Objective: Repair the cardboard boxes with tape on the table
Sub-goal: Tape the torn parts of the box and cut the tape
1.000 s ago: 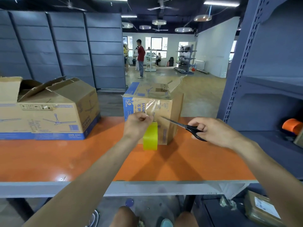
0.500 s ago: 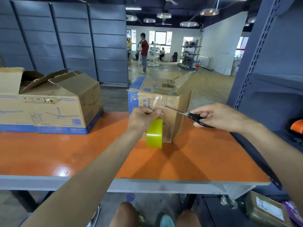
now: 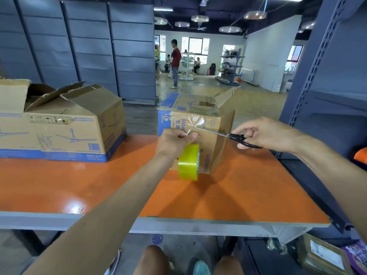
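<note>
Holding the clear strip of tape point(image 3: 195, 121) taut is the whole job of my left hand point(image 3: 174, 144). Thumb and forefinger pinch the strip just off the yellow-green roll of packing tape point(image 3: 188, 161), which hangs below my curled fingers in front of the small brown cardboard box with blue printing point(image 3: 208, 155). The strip's upper end is stuck on the box's front face near the top edge, so tension runs from there to my pinch and gives the blades something firm to bite.

My right hand point(image 3: 266, 133) grips the black-handled steel scissors point(image 3: 236, 137), fingers curled around the loops. The blades reach leftward to the strip just above my left thumb; whether they are parted or closed I cannot tell.

The box stands on the orange tabletop point(image 3: 79, 185) with one top flap raised at its far right — I judge the cut to be the step in hand, with smoothing the loose end to come after. A larger brown cardboard box with open flaps point(image 3: 79, 124) sits well to the left on the same table — another one for repair, I expect.
</note>
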